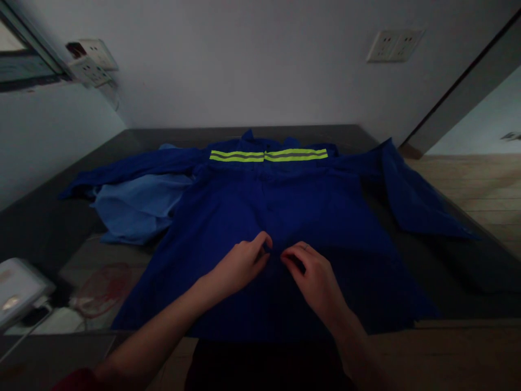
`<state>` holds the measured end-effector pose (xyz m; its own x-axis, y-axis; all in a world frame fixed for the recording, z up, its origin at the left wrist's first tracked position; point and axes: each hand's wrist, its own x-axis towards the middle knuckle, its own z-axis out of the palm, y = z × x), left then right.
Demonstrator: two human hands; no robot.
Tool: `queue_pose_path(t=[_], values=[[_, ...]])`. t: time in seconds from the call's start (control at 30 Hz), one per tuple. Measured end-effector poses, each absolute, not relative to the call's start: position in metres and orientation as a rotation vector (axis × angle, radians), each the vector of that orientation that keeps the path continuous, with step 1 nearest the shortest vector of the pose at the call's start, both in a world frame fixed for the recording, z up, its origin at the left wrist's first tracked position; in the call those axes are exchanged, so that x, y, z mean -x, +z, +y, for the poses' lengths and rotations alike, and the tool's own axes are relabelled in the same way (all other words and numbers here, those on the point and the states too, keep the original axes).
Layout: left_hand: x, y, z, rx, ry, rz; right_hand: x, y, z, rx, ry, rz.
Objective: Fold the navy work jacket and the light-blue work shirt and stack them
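Blue jacket (260, 206) was spread on tabletop (44, 225), collar by far edge, hem at near edge. Left hand (246, 260) and right hand (313, 271) were held at its mid-front, fingers narrowly curled; whether cloth was pinched couldn't be told.

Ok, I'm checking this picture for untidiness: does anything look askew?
On the blue jacket, the sleeve at picture right bends sharply toward the viewer, unlike the opposite sleeve, which stretches outward. Light blue cloth lies crumpled beside the jacket. I see no spill.
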<state>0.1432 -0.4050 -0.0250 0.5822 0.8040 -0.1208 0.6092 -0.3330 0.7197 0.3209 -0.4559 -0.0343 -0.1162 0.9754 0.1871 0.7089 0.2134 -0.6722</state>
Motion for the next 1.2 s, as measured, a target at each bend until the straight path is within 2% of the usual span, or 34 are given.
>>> queue_pose_path(t=[0.17, 0.37, 0.7, 1.2], values=[[-0.143, -0.012, -0.419, -2.122, 0.332, 1.261, -0.321, -0.027, -0.484, 1.447, 0.53, -1.964], [-0.14, -0.008, -0.454, -1.995, 0.552, 1.42, -0.303, -0.032, -0.512, 1.436, 0.51, -2.119], [-0.124, -0.046, -0.489, -2.019, 0.529, 1.361, -0.303, -0.053, -0.515, 1.496, 0.594, -2.13], [-0.137, -0.045, -0.495, -1.925, 0.593, 1.194, -0.304, -0.056, -0.522, 1.437, 0.572, -2.096]])
